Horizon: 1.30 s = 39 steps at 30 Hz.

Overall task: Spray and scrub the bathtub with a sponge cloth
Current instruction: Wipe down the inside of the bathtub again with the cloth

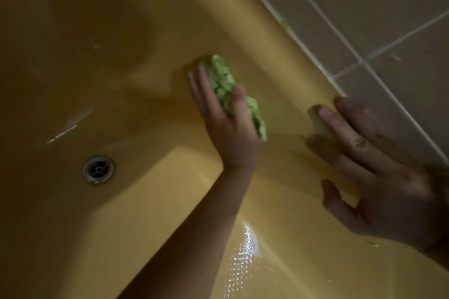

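1. The left hand [226,126] holds a green sponge cloth [223,77] against the inner wall of the yellow bathtub [121,213]. Its fingers [206,94] lie nearly straight and close together along one side of the bunched cloth, and the thumb is clamped over the other side
2. The cloth sticks out past those fingertips and also runs back beside the thumb towards the wrist
3. The right hand [388,177] lies flat on the tub's rim [298,65], back upward. Its fingers [345,126] are spread apart and hold nothing, and the thumb is splayed out to the side
4. The tips of the right fingers reach just beside the tiled wall [401,7], well apart from the cloth
5. The drain [98,169] sits in the tub floor, well to the left of the left hand's fingers and lower in view
6. A wet shine [245,243] shows on the tub surface beside the left forearm, below both sets of fingers
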Motion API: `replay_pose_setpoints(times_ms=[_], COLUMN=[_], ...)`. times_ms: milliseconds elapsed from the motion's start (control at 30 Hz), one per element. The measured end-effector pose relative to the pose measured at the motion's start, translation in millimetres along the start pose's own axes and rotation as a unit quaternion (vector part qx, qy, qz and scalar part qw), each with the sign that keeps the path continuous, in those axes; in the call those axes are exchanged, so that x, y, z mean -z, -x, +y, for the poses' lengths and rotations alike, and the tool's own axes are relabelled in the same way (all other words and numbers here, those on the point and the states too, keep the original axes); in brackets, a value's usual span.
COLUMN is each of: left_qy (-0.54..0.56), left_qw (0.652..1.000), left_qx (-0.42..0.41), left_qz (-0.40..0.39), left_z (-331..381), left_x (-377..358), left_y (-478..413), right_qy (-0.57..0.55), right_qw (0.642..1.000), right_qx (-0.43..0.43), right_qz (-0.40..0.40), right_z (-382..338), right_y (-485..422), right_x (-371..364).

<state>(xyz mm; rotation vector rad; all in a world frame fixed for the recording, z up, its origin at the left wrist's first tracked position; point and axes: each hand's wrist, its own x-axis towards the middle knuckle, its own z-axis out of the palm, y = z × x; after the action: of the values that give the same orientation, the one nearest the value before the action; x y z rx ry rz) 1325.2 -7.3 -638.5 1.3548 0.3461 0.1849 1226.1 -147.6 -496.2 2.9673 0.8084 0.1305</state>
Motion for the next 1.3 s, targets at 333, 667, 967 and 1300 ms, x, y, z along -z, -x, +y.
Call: replay_pose_setpoints(times_ms=[333,667,967,1300], left_qy=[0.044,0.114,0.080,0.108], left_qw=[0.993,0.945,0.984,0.912], left_qx=[0.102,0.305,0.081,0.395], left_qz=[-0.034,0.029,-0.134,-0.006], left_z=[31.3,-98.0,34.1,-126.7], left_x=[1.3,28.3,1.9,36.9], left_y=[20.6,-2.8,81.1,49.5], right_qy=[0.003,-0.027,-0.046,-0.064], right_qw=[1.000,0.999,0.997,0.996], right_qx=[-0.004,-0.026,-0.035,-0.048], right_qz=[0.001,0.031,0.042,0.034], right_z=[0.1,-0.6,-2.9,-1.4], right_y=[15.5,28.8,42.9,75.7], right_x=[-0.6,-1.5,-0.3,0.1])
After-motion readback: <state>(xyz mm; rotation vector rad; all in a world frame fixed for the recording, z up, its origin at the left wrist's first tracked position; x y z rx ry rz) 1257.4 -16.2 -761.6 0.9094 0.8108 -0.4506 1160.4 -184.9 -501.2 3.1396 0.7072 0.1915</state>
